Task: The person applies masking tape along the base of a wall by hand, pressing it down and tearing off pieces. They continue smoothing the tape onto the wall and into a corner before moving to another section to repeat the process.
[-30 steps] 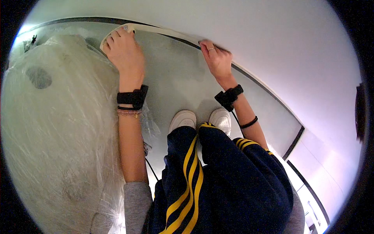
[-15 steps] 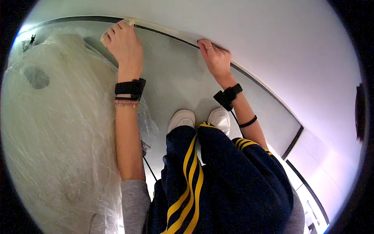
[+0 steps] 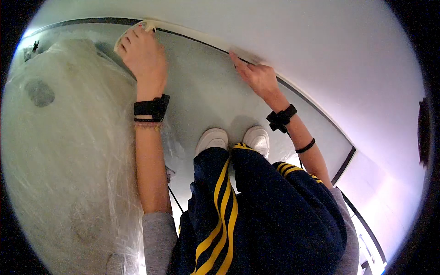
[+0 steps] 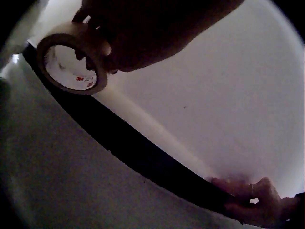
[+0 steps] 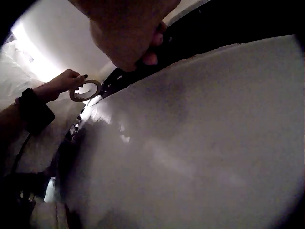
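If the roll (image 4: 71,67), upper left of the head view, pulls off-line, the strip (image 4: 147,128) may wrinkle or stray from the baseboard (image 4: 128,152); weak pressure at upper centre could let it peel. The left grip (image 3: 143,57) curls round the roll, arm stretched forward. The right grip (image 3: 259,78), fingers straight, presses the strip against the wall (image 3: 321,55).

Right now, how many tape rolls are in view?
1: the tape roll, gripped by the left hand at the black baseboard. Others could hide under the plastic sheeting.
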A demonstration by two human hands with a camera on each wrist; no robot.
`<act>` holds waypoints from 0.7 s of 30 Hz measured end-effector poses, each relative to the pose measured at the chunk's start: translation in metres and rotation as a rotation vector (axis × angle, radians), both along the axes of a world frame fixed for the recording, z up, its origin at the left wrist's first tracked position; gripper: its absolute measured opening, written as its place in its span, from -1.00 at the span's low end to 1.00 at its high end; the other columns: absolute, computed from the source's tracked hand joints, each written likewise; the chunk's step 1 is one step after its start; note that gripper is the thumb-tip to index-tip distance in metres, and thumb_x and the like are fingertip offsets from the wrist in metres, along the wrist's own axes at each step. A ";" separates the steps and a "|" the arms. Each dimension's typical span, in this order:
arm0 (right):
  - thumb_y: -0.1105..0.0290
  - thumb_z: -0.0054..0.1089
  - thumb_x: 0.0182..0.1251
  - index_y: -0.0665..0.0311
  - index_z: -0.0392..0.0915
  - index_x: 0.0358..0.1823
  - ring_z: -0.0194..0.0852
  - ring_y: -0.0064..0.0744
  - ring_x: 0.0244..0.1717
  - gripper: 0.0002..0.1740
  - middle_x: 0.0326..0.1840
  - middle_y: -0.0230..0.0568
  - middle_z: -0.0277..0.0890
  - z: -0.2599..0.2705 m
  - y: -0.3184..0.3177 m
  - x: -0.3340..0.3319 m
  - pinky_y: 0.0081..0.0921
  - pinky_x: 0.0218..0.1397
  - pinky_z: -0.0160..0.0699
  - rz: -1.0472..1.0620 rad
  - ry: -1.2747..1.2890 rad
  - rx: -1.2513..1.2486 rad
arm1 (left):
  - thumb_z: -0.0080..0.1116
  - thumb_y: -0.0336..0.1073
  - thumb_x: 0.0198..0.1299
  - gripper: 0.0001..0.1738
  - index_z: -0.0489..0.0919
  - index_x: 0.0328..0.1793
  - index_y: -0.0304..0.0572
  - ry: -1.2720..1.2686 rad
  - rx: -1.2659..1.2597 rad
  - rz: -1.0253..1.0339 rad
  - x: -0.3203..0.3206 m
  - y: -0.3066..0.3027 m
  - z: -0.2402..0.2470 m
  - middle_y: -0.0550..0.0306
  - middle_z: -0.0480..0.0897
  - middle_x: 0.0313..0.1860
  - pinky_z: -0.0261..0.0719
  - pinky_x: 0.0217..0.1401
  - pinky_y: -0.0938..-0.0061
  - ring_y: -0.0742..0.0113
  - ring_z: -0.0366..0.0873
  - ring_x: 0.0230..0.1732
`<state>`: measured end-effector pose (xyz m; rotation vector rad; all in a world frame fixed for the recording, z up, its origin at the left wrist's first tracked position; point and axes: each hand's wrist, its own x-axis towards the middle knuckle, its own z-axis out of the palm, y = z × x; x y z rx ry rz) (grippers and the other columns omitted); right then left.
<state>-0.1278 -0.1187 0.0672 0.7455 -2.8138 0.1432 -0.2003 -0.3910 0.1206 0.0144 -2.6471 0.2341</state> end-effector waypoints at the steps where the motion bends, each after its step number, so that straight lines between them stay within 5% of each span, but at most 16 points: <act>1: 0.31 0.19 0.23 -0.07 0.35 0.32 0.36 -0.38 -0.74 -0.43 -0.72 -0.38 0.40 0.000 0.000 0.001 -0.39 -0.64 0.42 0.032 -0.001 -0.012 | 0.14 -0.20 0.20 -0.68 0.50 -0.07 -0.31 0.016 0.017 0.003 0.002 -0.006 -0.003 -0.02 0.56 -0.11 0.32 0.08 0.24 0.07 0.48 -0.04; 15: 0.35 0.17 0.23 -0.05 0.32 0.35 0.39 -0.39 -0.73 -0.39 -0.70 -0.34 0.43 -0.003 0.009 0.005 -0.40 -0.64 0.42 -0.061 -0.028 -0.098 | 0.06 -0.26 0.25 -0.81 0.46 -0.20 -0.26 -0.071 -0.018 0.020 0.005 -0.008 -0.006 0.00 0.52 -0.20 0.34 0.09 0.28 0.07 0.46 -0.09; 21: 0.47 0.14 0.09 -0.12 0.17 0.43 0.49 -0.28 -0.65 -0.20 -0.62 -0.29 0.53 -0.006 0.010 0.005 -0.34 -0.45 0.58 -0.123 -0.144 0.018 | 0.07 -0.28 0.25 -0.82 0.46 -0.22 -0.27 0.098 0.004 -0.026 -0.008 -0.004 -0.006 0.03 0.51 -0.24 0.34 0.07 0.28 0.09 0.46 -0.13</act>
